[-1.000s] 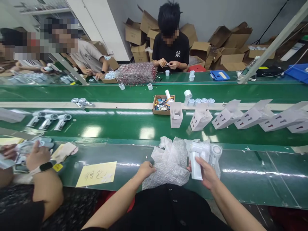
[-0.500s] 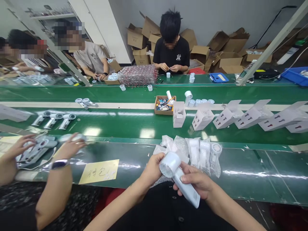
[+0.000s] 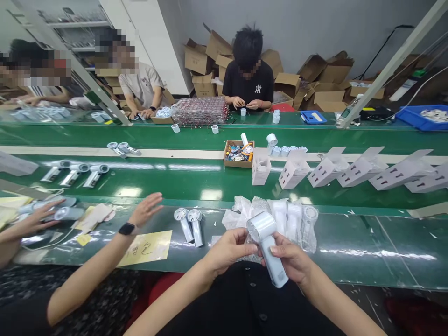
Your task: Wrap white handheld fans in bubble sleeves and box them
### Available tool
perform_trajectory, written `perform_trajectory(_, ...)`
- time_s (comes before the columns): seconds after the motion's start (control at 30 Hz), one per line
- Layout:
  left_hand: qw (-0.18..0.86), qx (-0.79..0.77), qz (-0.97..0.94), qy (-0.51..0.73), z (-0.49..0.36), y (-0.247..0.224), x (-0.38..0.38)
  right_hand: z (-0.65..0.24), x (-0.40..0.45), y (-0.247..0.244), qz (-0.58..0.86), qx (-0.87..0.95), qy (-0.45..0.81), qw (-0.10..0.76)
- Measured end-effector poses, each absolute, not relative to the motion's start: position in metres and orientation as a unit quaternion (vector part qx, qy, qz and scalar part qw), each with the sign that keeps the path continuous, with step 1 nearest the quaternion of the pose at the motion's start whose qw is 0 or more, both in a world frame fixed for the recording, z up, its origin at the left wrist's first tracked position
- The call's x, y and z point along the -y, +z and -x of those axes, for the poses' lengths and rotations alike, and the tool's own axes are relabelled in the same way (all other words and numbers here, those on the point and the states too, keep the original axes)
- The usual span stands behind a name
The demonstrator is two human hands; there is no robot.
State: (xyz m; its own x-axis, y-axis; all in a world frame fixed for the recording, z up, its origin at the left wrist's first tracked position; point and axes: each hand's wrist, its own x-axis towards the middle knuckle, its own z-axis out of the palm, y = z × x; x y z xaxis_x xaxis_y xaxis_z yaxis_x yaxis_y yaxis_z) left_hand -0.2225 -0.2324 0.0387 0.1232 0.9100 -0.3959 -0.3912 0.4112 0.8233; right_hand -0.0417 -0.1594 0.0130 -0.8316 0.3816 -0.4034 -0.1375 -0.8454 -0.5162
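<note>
A pale blue handheld fan (image 3: pixel 271 256) is held between my hands above the bench's near edge, round head up to the left and handle sloping down to the right. My right hand (image 3: pixel 292 261) is closed round its handle, thumb on the front. My left hand (image 3: pixel 231 252) is closed at the lower left of the fan's head, its fingertips partly hidden. Bubble-wrap bags (image 3: pixel 241 219) lie just beyond, several of them with fans (image 3: pixel 310 224) inside. Two unwrapped fans (image 3: pixel 189 224) rest on the bench left of my left hand.
A co-worker's hand (image 3: pixel 147 210) reaches in from the left above a yellow paper sign (image 3: pixel 150 247). Open white boxes (image 3: pixel 296 172) line the green belt (image 3: pixel 175 179) ahead. A tool-filled carton (image 3: pixel 239 161) stands beside them. More fans (image 3: pixel 94 175) lie at left.
The fan in my hands has turned more upright, and my left hand has shifted lower on its head. Two fans now lie beside the yellow sign, where the co-worker's hand has moved rightward.
</note>
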Motion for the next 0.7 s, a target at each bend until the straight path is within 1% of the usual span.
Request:
perform_trajectory(0.07,0.645,-0.512,-0.304,0.479,0.222,0.035,0.232,0.042,0.159,0.012,0.244,0.228,0.932,0.139)
perform_trajectory(0.2,0.564,-0.571,-0.25,0.541,0.233,0.028,0.229,0.039,0.161,0.008,0.236,0.214,0.936,0.149)
perform_trajectory(0.3,0.538,-0.564,-0.226,0.584,0.243,0.032,0.231,0.029,0.159,0.0,0.249,0.192,0.933,0.176)
perform_trajectory(0.4,0.562,-0.526,-0.224,0.597,0.251,0.036,0.232,0.015,0.152,-0.009,0.259,0.174,0.933,0.176)
perform_trajectory(0.47,0.586,-0.516,-0.21,0.588,0.259,0.029,0.227,0.008,0.148,-0.015,0.274,0.176,0.928,0.179)
perform_trajectory(0.5,0.578,-0.541,-0.209,0.574,0.264,0.022,0.222,0.007,0.146,-0.017,0.285,0.177,0.924,0.181)
perform_trajectory(0.53,0.554,-0.584,-0.214,0.553,0.27,0.013,0.216,0.008,0.145,-0.019,0.298,0.176,0.92,0.186)
perform_trajectory(0.63,0.441,-0.728,-0.25,0.462,0.289,-0.02,0.195,0.016,0.146,-0.024,0.34,0.156,0.906,0.201)
perform_trajectory(0.7,0.388,-0.773,-0.272,0.422,0.296,-0.039,0.188,0.023,0.149,-0.029,0.37,0.145,0.891,0.221)
